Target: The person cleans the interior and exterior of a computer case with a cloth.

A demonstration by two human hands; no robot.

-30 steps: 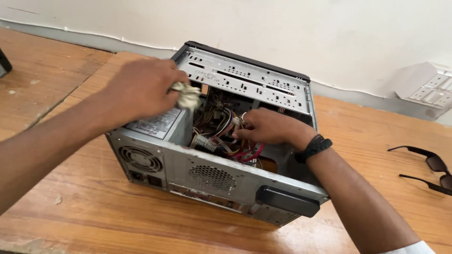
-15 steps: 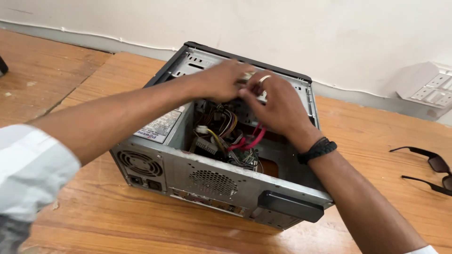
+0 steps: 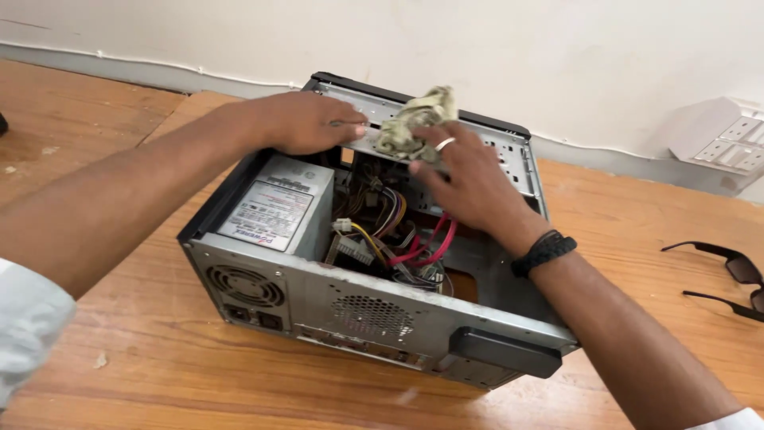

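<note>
An open grey computer case (image 3: 374, 306) lies on its side on a wooden table. A crumpled, dirty pale cloth (image 3: 414, 119) rests against the metal drive cage (image 3: 509, 155) at the far side of the case. My right hand (image 3: 469, 179), with a ring and a black wristband, pinches the cloth with its fingertips. My left hand (image 3: 306, 119) lies flat on the cage's top edge just left of the cloth and holds nothing. Below the hands are the power supply (image 3: 278, 211) and a tangle of red and yellow cables (image 3: 406, 235).
Black sunglasses (image 3: 728, 279) lie on the table (image 3: 119, 366) at the right. A white socket panel (image 3: 720, 139) sits on the wall at the far right. The wall runs close behind the case.
The cloth has passed from my left hand to my right. My right hand has come up out of the cables to the drive cage, and my left hand has settled flat on the cage.
</note>
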